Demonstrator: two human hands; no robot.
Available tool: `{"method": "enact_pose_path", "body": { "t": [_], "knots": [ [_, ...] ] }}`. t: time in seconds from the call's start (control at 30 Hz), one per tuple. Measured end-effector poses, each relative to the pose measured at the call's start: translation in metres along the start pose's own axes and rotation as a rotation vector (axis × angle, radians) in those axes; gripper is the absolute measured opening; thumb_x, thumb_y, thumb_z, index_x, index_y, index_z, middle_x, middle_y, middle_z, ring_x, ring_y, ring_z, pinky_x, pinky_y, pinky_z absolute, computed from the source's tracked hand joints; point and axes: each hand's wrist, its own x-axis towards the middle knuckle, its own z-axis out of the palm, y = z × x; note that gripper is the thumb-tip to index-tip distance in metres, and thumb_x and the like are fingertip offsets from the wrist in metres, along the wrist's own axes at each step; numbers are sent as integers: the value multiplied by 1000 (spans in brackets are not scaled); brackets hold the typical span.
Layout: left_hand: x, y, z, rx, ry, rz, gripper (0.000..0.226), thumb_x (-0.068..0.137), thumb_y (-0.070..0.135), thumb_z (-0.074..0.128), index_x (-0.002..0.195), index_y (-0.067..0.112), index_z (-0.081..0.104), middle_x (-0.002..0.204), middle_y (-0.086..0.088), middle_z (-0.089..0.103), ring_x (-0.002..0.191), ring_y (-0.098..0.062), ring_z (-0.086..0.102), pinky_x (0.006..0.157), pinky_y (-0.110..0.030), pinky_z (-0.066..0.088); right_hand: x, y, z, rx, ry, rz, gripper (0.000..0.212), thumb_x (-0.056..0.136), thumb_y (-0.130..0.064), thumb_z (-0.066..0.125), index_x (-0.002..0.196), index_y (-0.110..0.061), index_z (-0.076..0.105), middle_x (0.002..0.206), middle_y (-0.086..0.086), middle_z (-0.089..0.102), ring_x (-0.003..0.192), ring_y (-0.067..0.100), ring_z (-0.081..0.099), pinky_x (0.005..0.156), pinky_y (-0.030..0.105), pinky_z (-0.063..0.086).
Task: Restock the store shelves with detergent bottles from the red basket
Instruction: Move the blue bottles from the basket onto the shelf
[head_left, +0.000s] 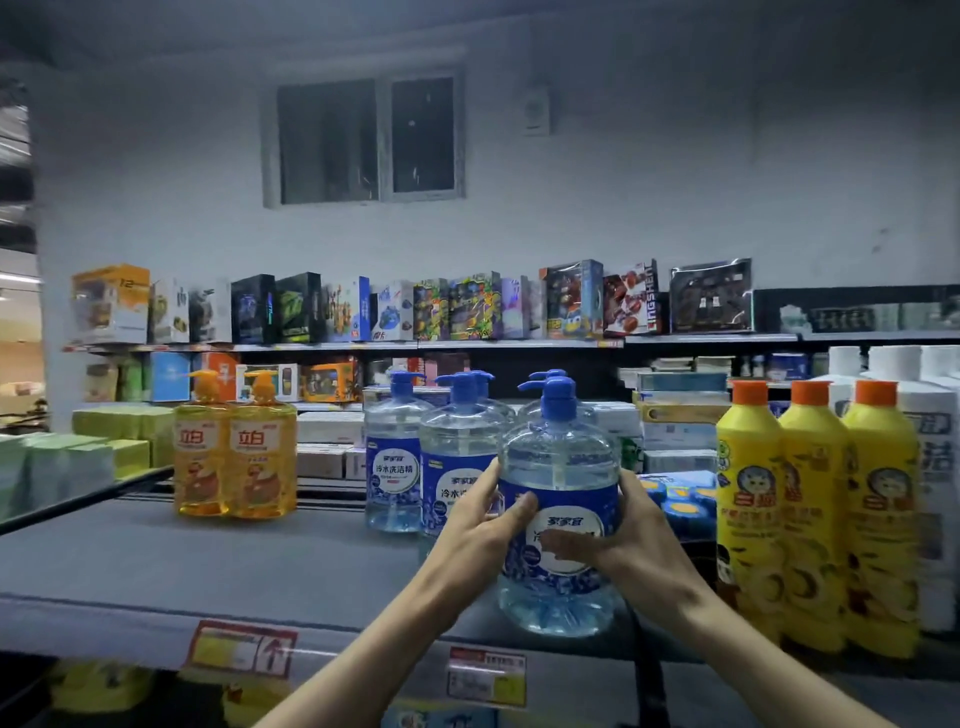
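Observation:
A clear detergent bottle (558, 467) with a blue pump and blue label stands near the front of the grey shelf (156, 561). My left hand (480, 535) grips its left side, thumb across the label. My right hand (618, 535) grips its right side, fingers wrapped over the label's front. Behind it stand more blue-pump bottles (395, 452), several in a cluster. The red basket is out of view.
Two orange pump bottles (236, 457) stand left on the shelf. Three yellow bottles with orange caps (815, 509) stand close on the right. Price tags (239, 649) hang on the shelf's front edge. Toy boxes (363, 312) line the higher shelves behind.

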Motion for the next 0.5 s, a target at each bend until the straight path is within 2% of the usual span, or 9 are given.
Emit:
{"method": "enact_pose_path", "body": {
  "t": [0.1, 0.2, 0.27, 0.33, 0.4, 0.43, 0.47, 0.5],
  "knots": [
    [-1, -4, -1, -20, -6, 37, 39, 109, 15, 55, 146, 23, 51, 123, 2, 76, 108, -11, 76, 82, -25, 62, -2, 0, 1, -3, -1, 24, 90, 61, -35, 105, 135, -24, 54, 123, -1, 77, 109, 20, 77, 87, 49, 65],
    [0, -7, -4, 10, -18, 19, 48, 108, 27, 57, 154, 25, 44, 136, 0, 70, 119, -15, 72, 96, -36, 62, -5, -4, 4, -10, 1, 54, 94, 59, -44, 104, 136, -23, 54, 123, 0, 77, 110, 22, 77, 88, 51, 64],
    [-1, -9, -6, 47, -18, 1, 59, 105, 40, 61, 159, 30, 39, 141, 1, 65, 125, -14, 68, 103, -41, 59, -8, -8, 5, -40, -5, 71, 95, 56, -56, 102, 134, -29, 54, 122, -4, 77, 109, 18, 76, 90, 50, 64],
    [-5, -14, -9, 143, -49, -14, 63, 99, 52, 65, 155, 36, 40, 137, 8, 65, 125, -9, 66, 105, -36, 57, -13, -10, 7, -121, -3, 100, 89, 57, -57, 100, 130, -38, 54, 117, -11, 77, 105, 8, 76, 93, 41, 63],
    [-14, -16, -13, 279, -69, -47, 47, 100, 45, 68, 141, 44, 45, 124, 21, 64, 109, 10, 64, 94, -17, 55, -24, -11, 7, -259, 12, 126, 82, 63, -48, 100, 128, -41, 51, 110, -18, 77, 98, -6, 73, 88, 20, 59],
    [-19, -16, -14, 340, -81, -59, 42, 101, 37, 69, 134, 46, 46, 122, 21, 64, 101, 13, 64, 88, -13, 54, -30, -12, 7, -320, 17, 139, 81, 66, -47, 99, 129, -41, 49, 109, -20, 75, 96, -10, 71, 82, 10, 55],
    [-22, -20, -16, 399, -85, -65, 39, 101, 32, 71, 129, 48, 49, 124, 18, 66, 100, 11, 66, 89, -15, 56, -37, -14, 7, -369, 17, 154, 81, 67, -48, 98, 130, -40, 48, 109, -22, 74, 96, -11, 69, 78, 5, 50],
    [-24, -26, -19, 451, -78, -72, 36, 99, 32, 72, 126, 47, 53, 127, 14, 67, 104, 5, 67, 95, -24, 59, -42, -15, 8, -413, 11, 167, 79, 68, -50, 96, 130, -40, 48, 110, -23, 73, 97, -11, 68, 76, 5, 48]
  ]
}}
